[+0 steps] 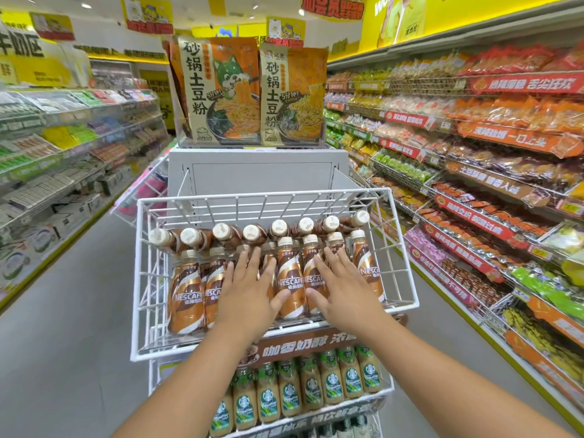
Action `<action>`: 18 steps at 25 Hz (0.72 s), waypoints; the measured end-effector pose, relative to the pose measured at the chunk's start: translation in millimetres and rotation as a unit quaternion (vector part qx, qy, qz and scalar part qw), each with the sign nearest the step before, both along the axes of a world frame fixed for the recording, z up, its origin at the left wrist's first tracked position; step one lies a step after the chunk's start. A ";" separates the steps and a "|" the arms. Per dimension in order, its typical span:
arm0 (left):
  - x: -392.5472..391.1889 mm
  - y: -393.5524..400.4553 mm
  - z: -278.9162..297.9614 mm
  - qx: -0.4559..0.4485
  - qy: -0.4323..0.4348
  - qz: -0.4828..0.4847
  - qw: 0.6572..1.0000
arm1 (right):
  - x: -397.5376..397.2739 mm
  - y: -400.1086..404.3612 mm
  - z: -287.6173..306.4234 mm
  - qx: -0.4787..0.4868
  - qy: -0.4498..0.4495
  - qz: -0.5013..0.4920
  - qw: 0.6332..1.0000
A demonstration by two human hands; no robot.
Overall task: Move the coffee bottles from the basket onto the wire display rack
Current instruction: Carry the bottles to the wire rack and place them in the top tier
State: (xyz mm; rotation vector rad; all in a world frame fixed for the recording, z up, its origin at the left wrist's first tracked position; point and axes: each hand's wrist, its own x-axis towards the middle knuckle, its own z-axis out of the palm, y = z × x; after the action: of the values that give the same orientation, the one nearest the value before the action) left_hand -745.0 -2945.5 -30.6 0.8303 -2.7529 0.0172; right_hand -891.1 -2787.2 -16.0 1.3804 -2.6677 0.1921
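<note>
Across the top tier of the white wire display rack (139, 279), brown Nescafé coffee bottles (186, 298) stand upright in a front row, with a second row lying on their sides behind them, caps toward me. My left hand (249, 290) lies flat on the front bottles, fingers straight and spread. My right hand (343, 290) does the same just beside it, palm down, gripping nothing. One tier below, green-labelled Starbucks bottles (311, 385) stand in a row. Snack shelves (489, 172) line the aisle on my right.
</note>
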 end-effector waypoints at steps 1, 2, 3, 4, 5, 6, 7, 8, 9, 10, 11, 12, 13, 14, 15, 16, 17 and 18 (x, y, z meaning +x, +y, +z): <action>3.6 6.5 3.7 0.000 0.000 0.008 1.000 | 3.4 3.1 2.3 -0.001 -0.002 0.004 1.000; 6.5 13.2 7.8 -0.002 0.000 0.016 1.000 | 6.0 6.8 5.4 -0.004 -0.005 0.008 1.000; 10.4 22.6 13.3 -0.006 -0.002 0.025 1.000 | 9.2 12.8 9.6 -0.009 -0.010 0.016 1.000; 14.4 32.0 19.5 -0.008 -0.003 0.032 0.999 | 12.0 18.8 14.0 -0.013 -0.013 0.025 1.000; 18.8 41.8 24.8 -0.007 -0.002 0.041 0.999 | 14.6 25.4 18.5 -0.017 -0.015 0.036 0.999; 24.0 53.5 29.9 -0.006 -0.001 0.051 0.999 | 17.4 33.7 22.8 -0.020 -0.016 0.047 0.999; 29.0 65.8 33.7 -0.004 -0.001 0.061 0.998 | 20.6 43.7 27.1 -0.022 -0.017 0.058 0.998; 35.0 80.8 36.9 -0.003 -0.003 0.072 0.997 | 24.2 56.3 30.0 -0.024 -0.020 0.070 0.997; 40.8 94.3 38.9 -0.003 -0.004 0.081 0.997 | 27.9 68.7 32.6 -0.030 -0.024 0.080 0.996; 46.6 107.3 39.4 -0.004 -0.005 0.089 0.996 | 31.5 81.2 33.8 -0.036 -0.028 0.089 0.995; 52.8 121.1 39.3 -0.007 -0.003 0.096 0.995 | 35.5 94.3 34.3 -0.042 -0.029 0.099 0.994; 58.6 133.5 38.8 -0.010 -0.002 0.100 0.995 | 39.3 106.2 33.5 -0.046 -0.027 0.108 0.993; 65.1 148.3 38.5 -0.014 -0.006 0.103 0.995 | 43.7 119.5 32.6 -0.046 -0.025 0.116 0.992; 71.3 161.8 38.5 -0.017 -0.009 0.106 0.994 | 48.5 131.0 31.8 -0.043 -0.024 0.121 0.991; 77.6 174.2 38.1 -0.021 -0.011 0.109 0.994 | 54.0 141.7 31.2 -0.039 -0.023 0.122 0.991; 83.7 187.4 38.5 -0.025 -0.011 0.112 0.993 | 60.3 152.9 30.5 -0.037 -0.022 0.122 0.992; 89.8 199.1 38.9 -0.029 -0.009 0.111 0.993 | 67.5 163.8 31.0 -0.036 -0.023 0.121 0.992; 96.8 212.4 39.5 -0.030 -0.007 0.107 0.994 | 76.4 177.1 31.0 -0.035 -0.025 0.119 0.992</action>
State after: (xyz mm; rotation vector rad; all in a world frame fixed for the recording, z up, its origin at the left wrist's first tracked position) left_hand -648.2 -2733.0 8.9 1.1071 -2.6481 0.1470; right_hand -814.7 -2610.1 15.0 1.6881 -2.5013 0.3452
